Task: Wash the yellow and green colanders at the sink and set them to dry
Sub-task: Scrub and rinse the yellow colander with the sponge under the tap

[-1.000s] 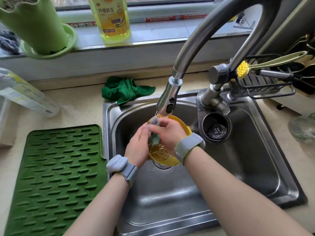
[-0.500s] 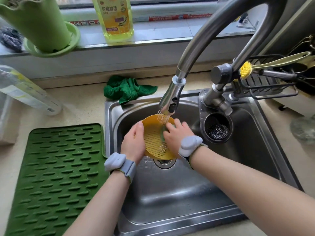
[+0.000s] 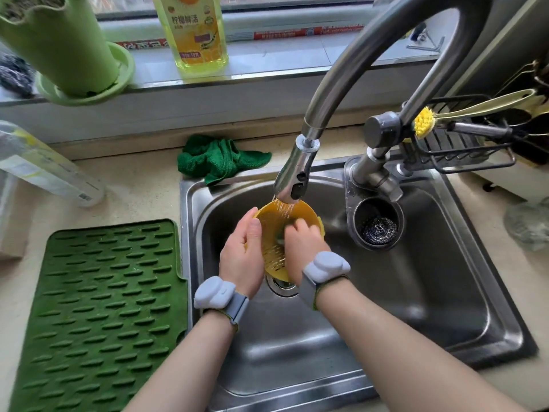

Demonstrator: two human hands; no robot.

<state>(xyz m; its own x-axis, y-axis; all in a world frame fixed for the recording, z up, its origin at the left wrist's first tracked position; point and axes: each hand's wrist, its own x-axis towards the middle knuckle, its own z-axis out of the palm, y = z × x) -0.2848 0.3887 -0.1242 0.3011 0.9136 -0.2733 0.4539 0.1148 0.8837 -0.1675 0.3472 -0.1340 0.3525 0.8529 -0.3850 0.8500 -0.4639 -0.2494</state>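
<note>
The yellow colander [image 3: 274,218] is tilted under the running faucet head [image 3: 292,179], over the drain of the steel sink [image 3: 416,292]. My left hand [image 3: 242,257] grips its left rim, thumb over the edge. My right hand [image 3: 303,245] is inside the bowl, fingers curled on a small grey-green scrub pad [image 3: 280,233] pressed against the slotted bottom. No green colander is visible.
A green ribbed drying mat [image 3: 98,316] lies left of the sink. A green cloth [image 3: 219,162] sits at the sink's back edge. A steel scourer [image 3: 378,230] fills the cup by the faucet base. Yellow soap bottle [image 3: 193,34] and green pot [image 3: 59,46] stand on the sill.
The colander has turned so its inside faces up more. My right hand has shifted from the rim into the bowl with the pad; my left hand stays on the left rim.
</note>
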